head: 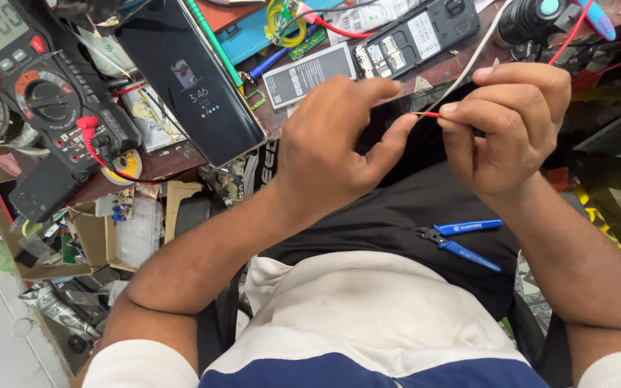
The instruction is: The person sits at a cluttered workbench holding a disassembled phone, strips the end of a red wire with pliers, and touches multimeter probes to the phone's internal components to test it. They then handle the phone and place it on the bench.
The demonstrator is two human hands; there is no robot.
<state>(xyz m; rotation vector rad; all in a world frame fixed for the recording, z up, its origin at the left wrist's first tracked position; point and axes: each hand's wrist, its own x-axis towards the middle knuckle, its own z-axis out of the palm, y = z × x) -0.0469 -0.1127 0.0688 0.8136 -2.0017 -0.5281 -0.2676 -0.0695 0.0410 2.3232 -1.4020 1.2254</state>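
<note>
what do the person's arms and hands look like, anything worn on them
Both hands, left hand and right hand, are bare: no gloves, rings or watch visible. The forearms are bare too. Short white sleeves show at the bottom corners of the view.

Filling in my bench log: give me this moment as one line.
left hand: pinching red wire | right hand: holding white cable | blue cutters: on lap

I hold a thin white sheathed cable (468, 66) that runs taut from my fingers up and away across the bench edge. From its cut end a short red inner wire (431, 114) pokes out, level, pinched between both my fingertips. Its tip looks stripped, though I can't be sure.
</note>
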